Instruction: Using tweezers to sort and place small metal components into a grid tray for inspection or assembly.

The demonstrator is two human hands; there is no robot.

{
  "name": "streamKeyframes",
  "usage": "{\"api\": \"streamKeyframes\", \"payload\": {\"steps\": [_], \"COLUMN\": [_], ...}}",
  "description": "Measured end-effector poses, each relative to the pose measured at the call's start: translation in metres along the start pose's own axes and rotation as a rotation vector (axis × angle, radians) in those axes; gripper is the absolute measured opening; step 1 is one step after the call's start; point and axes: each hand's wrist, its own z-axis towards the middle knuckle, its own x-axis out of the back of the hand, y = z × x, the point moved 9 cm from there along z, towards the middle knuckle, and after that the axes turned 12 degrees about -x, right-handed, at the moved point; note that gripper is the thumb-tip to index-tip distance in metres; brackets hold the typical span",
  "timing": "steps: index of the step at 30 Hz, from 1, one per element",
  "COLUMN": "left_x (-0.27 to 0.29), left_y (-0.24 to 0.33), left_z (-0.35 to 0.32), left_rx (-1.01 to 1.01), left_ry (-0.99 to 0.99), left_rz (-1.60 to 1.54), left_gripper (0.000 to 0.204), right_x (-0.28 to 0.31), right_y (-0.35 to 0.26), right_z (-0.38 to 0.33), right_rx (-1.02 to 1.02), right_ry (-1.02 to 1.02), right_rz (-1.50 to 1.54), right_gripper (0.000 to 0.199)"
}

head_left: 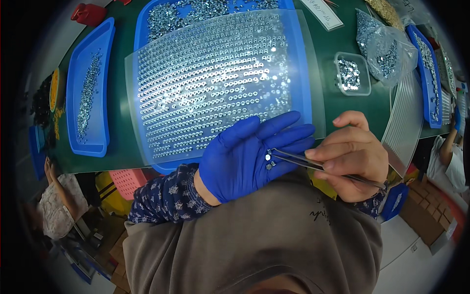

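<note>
My left hand [249, 157] wears a blue glove and lies palm up with its fingers spread, two small silver nuts [268, 160] resting on the palm. My bare right hand [351, 153] pinches metal tweezers [313, 165], whose tips touch the nuts on the gloved palm. Just beyond the hands lies a clear plastic sheet [220, 81] covered with rows of small silver nuts, resting on a large blue tray [303, 73] that holds loose nuts at its far end.
A narrow blue tray [88, 88] of nuts lies left on the green table [333, 117]. A small clear box [352, 73] and a plastic bag [384, 49] of nuts sit at the right, near another blue tray [426, 73]. Other people sit at both sides.
</note>
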Motion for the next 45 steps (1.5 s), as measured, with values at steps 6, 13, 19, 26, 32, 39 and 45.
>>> {"api": "streamKeyframes", "payload": {"steps": [6,13,19,26,32,39,45], "left_x": [0.001,-0.002,-0.001,-0.001,-0.009,-0.010,-0.011], "left_y": [0.000,0.000,0.002,0.004,0.008,0.009,0.007], "left_z": [-0.001,-0.002,-0.001,-0.002,-0.003,-0.005,-0.006], "left_rx": [0.001,0.031,0.021,0.024,-0.019,-0.053,-0.028], "left_ry": [0.006,-0.020,-0.029,-0.017,-0.026,-0.044,-0.040], "left_rz": [-0.005,0.024,-0.006,-0.067,-0.119,-0.064,-0.155], "left_gripper": [0.062,0.061,0.060,0.059,0.062,0.076,0.084], "right_x": [-0.002,0.006,0.008,0.011,0.015,0.016,0.017], "right_y": [0.005,0.000,0.001,-0.001,-0.004,-0.003,-0.004], "right_z": [0.003,0.004,0.004,0.006,0.003,-0.004,-0.007], "right_rx": [-0.029,-0.032,-0.045,-0.041,-0.020,-0.008,-0.006], "right_ry": [0.025,0.107,0.135,0.142,0.140,0.165,0.184], "right_rz": [0.010,0.040,0.033,0.057,0.066,0.084,0.102], "right_gripper": [0.021,0.020,0.021,0.022,0.022,0.024,0.025]}}
